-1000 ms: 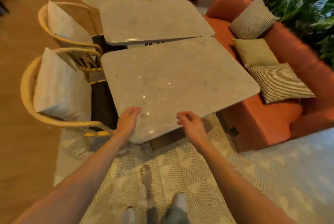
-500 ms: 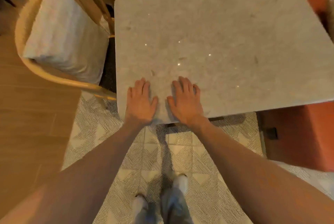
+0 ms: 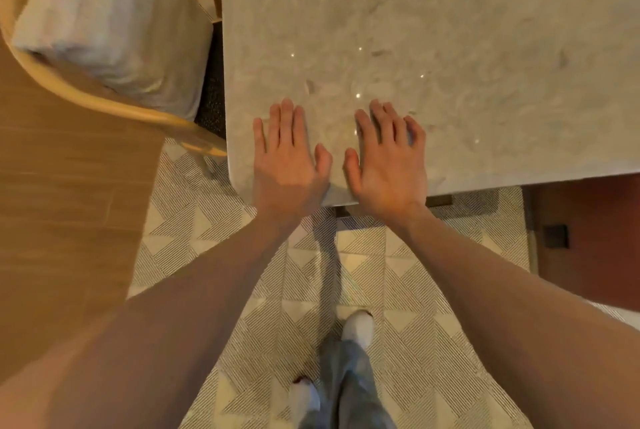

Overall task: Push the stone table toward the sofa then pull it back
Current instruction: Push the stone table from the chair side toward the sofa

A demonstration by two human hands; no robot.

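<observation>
The stone table (image 3: 467,30) has a pale speckled top that fills the upper right of the head view. Both my hands lie flat, palms down, on its near corner. My left hand (image 3: 289,160) rests close to the table's left edge, fingers together and pointing away from me. My right hand (image 3: 388,162) lies just beside it, fingers slightly spread. Neither hand grips anything. A strip of the orange sofa (image 3: 588,238) shows at the right, below the table's near edge. The table's base is mostly hidden under the top.
A wooden chair with a white cushion (image 3: 114,26) stands close to the table's left side. A patterned rug (image 3: 398,290) lies under my feet, and wooden floor (image 3: 62,220) runs along the left.
A second ago my hands hovered curled at the table's edge; they now lie flat on the top. The view has tilted down and closer, so the sofa and far table are mostly out of frame.
</observation>
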